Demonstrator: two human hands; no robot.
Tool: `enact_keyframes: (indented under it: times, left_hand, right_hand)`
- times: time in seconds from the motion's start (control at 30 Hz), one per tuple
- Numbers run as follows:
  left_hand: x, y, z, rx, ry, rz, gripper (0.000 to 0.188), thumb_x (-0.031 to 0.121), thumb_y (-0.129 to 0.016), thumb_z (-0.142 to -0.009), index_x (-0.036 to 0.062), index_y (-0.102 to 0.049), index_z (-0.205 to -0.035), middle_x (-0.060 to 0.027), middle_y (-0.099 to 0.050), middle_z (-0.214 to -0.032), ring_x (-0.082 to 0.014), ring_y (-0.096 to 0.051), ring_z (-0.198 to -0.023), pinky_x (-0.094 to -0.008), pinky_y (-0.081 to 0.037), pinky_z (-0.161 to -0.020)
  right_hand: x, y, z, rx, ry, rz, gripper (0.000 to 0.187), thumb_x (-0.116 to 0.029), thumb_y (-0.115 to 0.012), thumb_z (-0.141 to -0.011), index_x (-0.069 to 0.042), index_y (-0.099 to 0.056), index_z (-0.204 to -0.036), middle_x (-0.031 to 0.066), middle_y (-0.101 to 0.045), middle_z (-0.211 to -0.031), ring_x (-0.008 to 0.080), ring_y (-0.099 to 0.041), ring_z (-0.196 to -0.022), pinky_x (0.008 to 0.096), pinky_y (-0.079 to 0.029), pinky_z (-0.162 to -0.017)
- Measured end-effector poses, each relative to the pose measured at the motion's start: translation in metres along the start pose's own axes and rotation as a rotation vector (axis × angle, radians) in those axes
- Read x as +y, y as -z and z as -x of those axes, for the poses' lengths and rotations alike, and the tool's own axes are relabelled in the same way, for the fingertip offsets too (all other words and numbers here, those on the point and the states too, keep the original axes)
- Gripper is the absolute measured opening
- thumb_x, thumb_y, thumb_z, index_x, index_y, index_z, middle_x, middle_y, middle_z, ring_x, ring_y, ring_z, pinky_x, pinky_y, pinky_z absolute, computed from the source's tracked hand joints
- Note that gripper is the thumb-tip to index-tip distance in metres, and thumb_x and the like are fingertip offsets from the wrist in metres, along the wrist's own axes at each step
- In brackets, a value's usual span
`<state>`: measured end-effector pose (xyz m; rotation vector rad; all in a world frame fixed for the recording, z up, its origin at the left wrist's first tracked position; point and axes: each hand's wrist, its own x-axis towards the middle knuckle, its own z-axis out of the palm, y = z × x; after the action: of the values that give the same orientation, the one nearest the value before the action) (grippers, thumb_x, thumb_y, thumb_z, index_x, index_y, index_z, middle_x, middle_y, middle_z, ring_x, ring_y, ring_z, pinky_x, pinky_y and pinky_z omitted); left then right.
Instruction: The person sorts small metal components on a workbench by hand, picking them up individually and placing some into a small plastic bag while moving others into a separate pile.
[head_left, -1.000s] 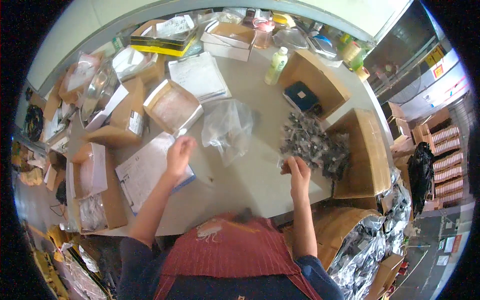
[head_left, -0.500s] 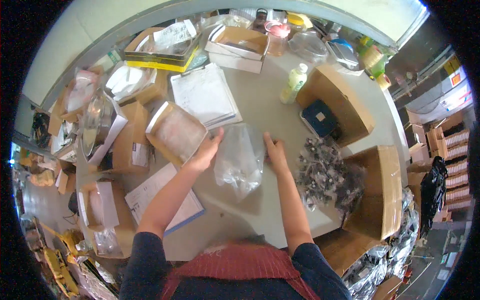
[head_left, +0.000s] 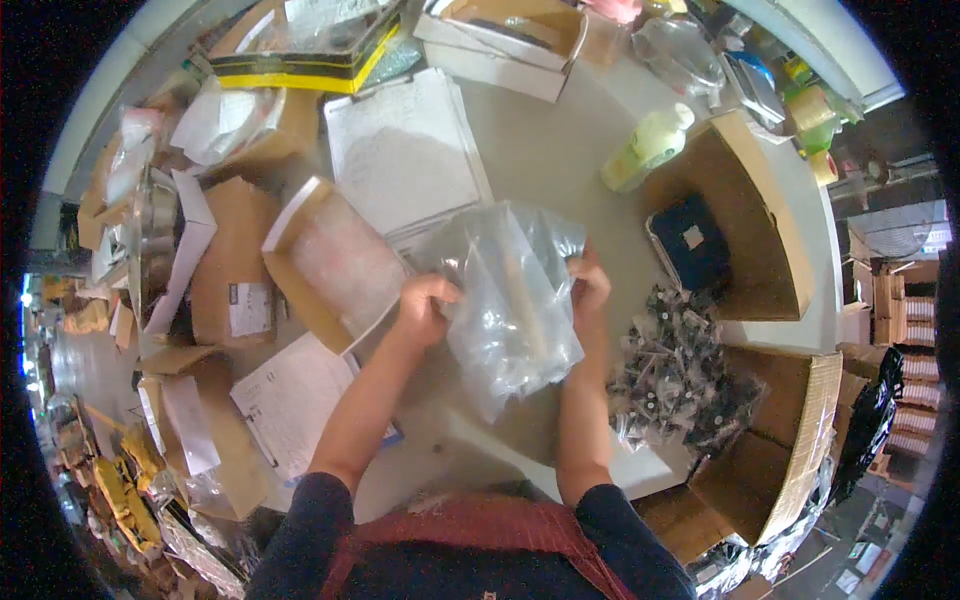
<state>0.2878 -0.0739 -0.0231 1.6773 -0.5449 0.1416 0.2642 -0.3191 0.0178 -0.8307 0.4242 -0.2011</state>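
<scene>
A clear plastic bag (head_left: 515, 310) hangs spread between my two hands above the middle of the table. On its left edge, my left hand (head_left: 428, 308) has its fingers closed around the film. My right hand (head_left: 588, 280) grips the opposite edge, its fingertips partly hidden by the plastic. What, if anything, lies inside the bag I cannot make out. Just left of my left hand sits an open cardboard tray (head_left: 340, 265) lined with clear film. To the right of my right forearm lies a heap of small black parts in clear bags (head_left: 675, 375).
Open cardboard boxes (head_left: 775, 220) stand along the right side, one holding a dark blue case (head_left: 690, 240). A pale green bottle (head_left: 648, 148) stands near them. Clipboards with papers (head_left: 405, 140) lie behind and left, beside more boxes (head_left: 235, 265). A white box (head_left: 495, 55) sits at the back.
The bag has been lifted and pulled wider, and now looks larger and closer. My right hand has moved onto its edge. My head view has tilted and shifted nearer the table.
</scene>
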Motion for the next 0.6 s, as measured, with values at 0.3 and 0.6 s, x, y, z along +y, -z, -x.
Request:
enact_keyframes:
  times: [0.3,0.6]
  left_hand:
    - [0.024,0.008,-0.044,-0.29,0.321,0.305,0.025,-0.007,-0.057,-0.064,-0.0052,-0.065,-0.088,-0.0097,-0.064,-0.083,-0.0192,-0.063,-0.078,-0.0333,-0.051,-0.07]
    - [0.026,-0.003,-0.041,0.033,0.85,0.772,0.042,-0.008,-0.054,-0.063,-0.0064,-0.063,-0.104,-0.0104,-0.065,-0.09,-0.021,-0.064,-0.079,-0.0312,-0.05,-0.066]
  right_hand:
    - [0.006,0.032,-0.035,-0.465,-0.046,-0.597,0.028,-0.004,-0.053,-0.076,-0.004,-0.058,-0.103,-0.0016,-0.039,-0.06,0.0091,-0.041,-0.051,0.0218,-0.03,-0.043]
    - [-0.031,0.041,-0.029,0.15,0.17,0.555,0.033,-0.028,-0.063,-0.094,-0.001,-0.063,-0.114,0.0089,-0.066,-0.095,0.0187,-0.064,-0.085,0.0313,-0.052,-0.076]
